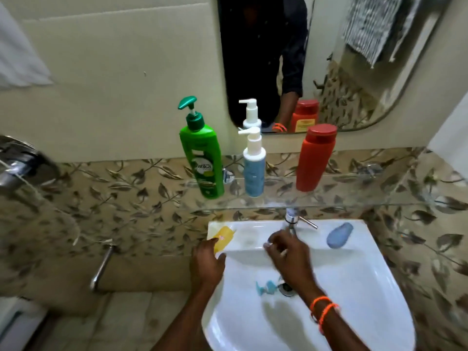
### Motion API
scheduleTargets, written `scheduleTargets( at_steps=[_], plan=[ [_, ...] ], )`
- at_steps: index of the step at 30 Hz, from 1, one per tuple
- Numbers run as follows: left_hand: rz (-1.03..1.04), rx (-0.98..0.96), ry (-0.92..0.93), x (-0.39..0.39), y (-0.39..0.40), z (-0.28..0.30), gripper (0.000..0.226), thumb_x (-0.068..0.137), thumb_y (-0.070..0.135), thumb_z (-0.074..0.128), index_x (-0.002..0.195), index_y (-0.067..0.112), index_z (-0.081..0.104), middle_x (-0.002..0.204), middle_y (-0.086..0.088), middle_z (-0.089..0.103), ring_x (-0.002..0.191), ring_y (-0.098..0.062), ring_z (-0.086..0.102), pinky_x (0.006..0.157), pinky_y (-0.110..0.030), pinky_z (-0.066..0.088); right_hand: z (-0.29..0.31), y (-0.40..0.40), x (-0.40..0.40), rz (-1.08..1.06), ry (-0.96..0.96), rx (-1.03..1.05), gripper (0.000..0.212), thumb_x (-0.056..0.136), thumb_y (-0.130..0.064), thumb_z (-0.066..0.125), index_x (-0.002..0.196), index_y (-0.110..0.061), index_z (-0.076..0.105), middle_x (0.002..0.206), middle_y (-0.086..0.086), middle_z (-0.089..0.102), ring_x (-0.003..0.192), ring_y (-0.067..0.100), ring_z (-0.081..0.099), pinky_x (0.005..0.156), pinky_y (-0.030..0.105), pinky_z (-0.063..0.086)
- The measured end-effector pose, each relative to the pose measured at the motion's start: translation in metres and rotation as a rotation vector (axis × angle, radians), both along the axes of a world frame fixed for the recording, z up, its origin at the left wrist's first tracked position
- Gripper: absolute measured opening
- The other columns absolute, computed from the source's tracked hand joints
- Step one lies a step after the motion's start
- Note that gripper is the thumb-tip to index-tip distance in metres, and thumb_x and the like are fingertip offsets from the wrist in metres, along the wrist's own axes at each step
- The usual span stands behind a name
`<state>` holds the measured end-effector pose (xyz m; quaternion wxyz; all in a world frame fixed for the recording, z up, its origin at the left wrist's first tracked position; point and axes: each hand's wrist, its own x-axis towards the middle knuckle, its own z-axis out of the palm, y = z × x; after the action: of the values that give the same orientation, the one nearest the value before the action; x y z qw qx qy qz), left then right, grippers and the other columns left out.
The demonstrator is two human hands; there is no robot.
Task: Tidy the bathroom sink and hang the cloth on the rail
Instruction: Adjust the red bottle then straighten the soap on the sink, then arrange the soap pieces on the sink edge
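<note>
A white sink (pixel 354 287) fills the lower middle. My left hand (pixel 207 262) rests on its left rim, fingers touching a yellow tube (pixel 224 238) that lies there. Over the back of the basin, just below the tap (pixel 292 220), my right hand (pixel 288 254) hovers with fingers curled; it is blurred and whether it holds something small I cannot tell. A blue soap-like lump (pixel 339 235) lies on the right rim. A small teal object (pixel 264 287) sits in the basin beside the drain (pixel 287 288). A striped cloth (pixel 372 26) shows only in the mirror.
On a glass shelf (pixel 367 198) above the sink stand a green pump bottle (pixel 202 158), a white-and-blue pump bottle (pixel 254 168) and a red bottle (pixel 314 160). A metal fixture (pixel 17 163) juts from the left wall, and a wall tap (pixel 102 267) lower down.
</note>
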<state>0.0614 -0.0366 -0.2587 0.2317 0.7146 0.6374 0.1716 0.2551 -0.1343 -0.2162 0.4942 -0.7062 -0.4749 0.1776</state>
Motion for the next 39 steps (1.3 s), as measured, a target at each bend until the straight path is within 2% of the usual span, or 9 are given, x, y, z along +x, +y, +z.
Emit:
scheduleTargets(
  at_steps=[8, 13, 16, 19, 26, 28, 33, 36, 39],
  plan=[
    [-0.418, 0.028, 0.332, -0.007, 0.084, -0.050, 0.080, 0.088, 0.047, 0.069, 0.158, 0.027, 0.036, 0.146, -0.002, 0.059, 0.139, -0.028, 0.049, 0.114, -0.039, 0.039, -0.093, 0.103, -0.073, 0.340, -0.511, -0.249, 0.070, 0.079, 0.005, 0.047, 0.142, -0.026, 0.054, 0.148, 0.003, 0.052, 0.128, 0.031, 0.050, 0.102, 0.042, 0.049],
    [-0.316, 0.020, -0.063, -0.018, 0.088, -0.050, 0.057, 0.070, 0.037, 0.083, 0.124, 0.022, 0.071, 0.101, -0.004, 0.079, 0.101, -0.022, 0.070, 0.082, -0.028, 0.052, -0.092, 0.131, -0.068, 0.379, -0.654, -0.277, 0.061, 0.085, -0.003, 0.048, 0.140, -0.030, 0.055, 0.142, 0.004, 0.055, 0.123, 0.033, 0.049, 0.097, 0.045, 0.050],
    [-0.188, -0.027, -0.389, -0.016, 0.085, -0.046, 0.043, 0.061, 0.046, 0.085, 0.102, 0.041, 0.075, 0.072, 0.018, 0.076, 0.069, 0.002, 0.069, 0.065, -0.012, 0.052, -0.092, 0.132, -0.061, 0.299, -0.419, -0.204, 0.046, 0.085, -0.008, 0.055, 0.128, -0.022, 0.065, 0.120, 0.006, 0.069, 0.109, 0.028, 0.056, 0.091, 0.034, 0.051],
    [-0.166, -0.072, -0.491, -0.006, 0.089, -0.047, 0.042, 0.069, 0.033, 0.094, 0.107, 0.034, 0.078, 0.082, 0.013, 0.076, 0.075, -0.002, 0.069, 0.069, -0.007, 0.053, -0.088, 0.135, -0.043, 0.221, 0.002, -0.249, 0.035, 0.081, -0.006, 0.075, 0.115, -0.015, 0.072, 0.099, 0.004, 0.074, 0.086, 0.019, 0.064, 0.077, 0.024, 0.048],
    [-0.092, -0.088, -0.487, 0.009, 0.085, -0.057, 0.053, 0.071, 0.019, 0.094, 0.120, 0.009, 0.075, 0.103, -0.007, 0.077, 0.092, -0.019, 0.070, 0.082, -0.031, 0.058, -0.075, 0.135, -0.029, 0.277, 0.040, -0.364, 0.053, 0.078, -0.004, 0.082, 0.128, -0.009, 0.066, 0.117, 0.012, 0.071, 0.092, 0.017, 0.062, 0.068, 0.005, 0.045],
    [0.015, -0.019, -0.544, 0.010, 0.070, -0.061, 0.060, 0.070, 0.018, 0.095, 0.124, 0.009, 0.070, 0.113, -0.005, 0.071, 0.100, -0.019, 0.067, 0.081, -0.026, 0.057, -0.063, 0.114, -0.025, 0.220, 0.085, -0.314, 0.063, 0.077, -0.004, 0.085, 0.135, -0.007, 0.060, 0.123, 0.011, 0.066, 0.094, 0.020, 0.061, 0.076, 0.019, 0.052],
    [-0.065, 0.302, -0.532, 0.046, -0.007, -0.068, 0.025, 0.086, 0.037, 0.079, 0.109, 0.029, 0.071, 0.093, 0.009, 0.065, 0.086, -0.015, 0.064, 0.068, -0.031, 0.054, -0.048, 0.004, 0.033, -0.176, 0.027, 0.074, 0.008, 0.085, -0.018, 0.076, 0.089, -0.025, 0.074, 0.083, -0.011, 0.075, 0.068, 0.003, 0.069, 0.060, 0.013, 0.049],
    [-0.391, 0.273, -0.608, 0.099, -0.058, -0.062, 0.004, 0.089, 0.031, 0.074, 0.092, 0.030, 0.072, 0.083, 0.015, 0.067, 0.078, -0.006, 0.064, 0.068, -0.028, 0.052, -0.061, -0.041, 0.117, -0.507, -0.111, -0.038, 0.026, 0.080, -0.002, 0.071, 0.094, -0.024, 0.074, 0.090, -0.001, 0.075, 0.082, 0.015, 0.071, 0.074, 0.031, 0.056],
    [-0.664, 0.277, -0.624, 0.162, -0.095, -0.054, 0.002, 0.089, 0.025, 0.075, 0.090, 0.026, 0.073, 0.082, 0.013, 0.070, 0.075, -0.006, 0.062, 0.072, -0.020, 0.049, -0.083, -0.037, 0.190, -0.270, -0.444, -0.444, 0.064, 0.074, 0.016, 0.059, 0.133, -0.009, 0.065, 0.143, 0.022, 0.056, 0.133, 0.041, 0.050, 0.113, 0.046, 0.040]
  ],
)
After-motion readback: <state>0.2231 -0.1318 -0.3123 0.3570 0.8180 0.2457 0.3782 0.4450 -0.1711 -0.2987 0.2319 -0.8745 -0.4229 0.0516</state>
